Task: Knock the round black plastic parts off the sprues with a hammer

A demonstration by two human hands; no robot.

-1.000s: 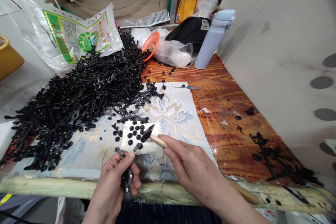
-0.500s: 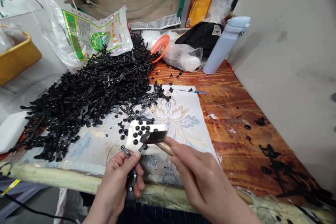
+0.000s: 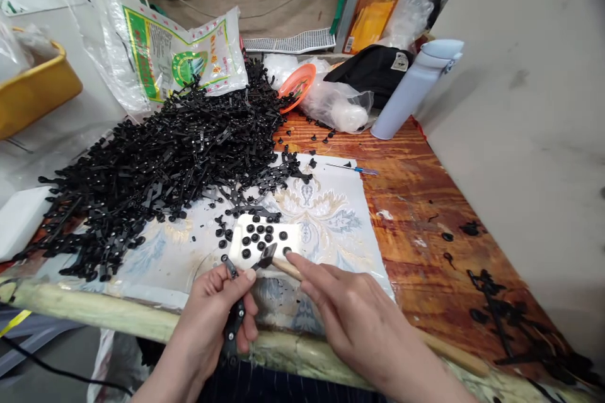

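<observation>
My left hand (image 3: 217, 302) is closed around a black jointed linkage (image 3: 231, 327) with small silver rivets, its arms poking out above and below the fingers. Closed on the wooden handle of a hammer (image 3: 286, 267), my right hand (image 3: 350, 302) has the dark metal head down at the upper end of the linkage, by the left thumb. Whether head and linkage touch, I cannot tell. Just beyond lies a white block (image 3: 239, 230) with several round black caps (image 3: 255, 237) on top. The hammer's handle end shows past my right wrist.
A large heap of black linkages (image 3: 189, 145) covers the left and back. Behind it are a printed plastic bag (image 3: 189, 56) and an orange dish (image 3: 297, 87). A pale blue bottle (image 3: 411, 94) and a thin screwdriver (image 3: 354, 169) are right of it. Black scraps (image 3: 501, 308) lie far right.
The hammer head has come down and turned from broadside to edge-on, onto the linkage end. My left hand keeps its hold. The whole view has shifted slightly.
</observation>
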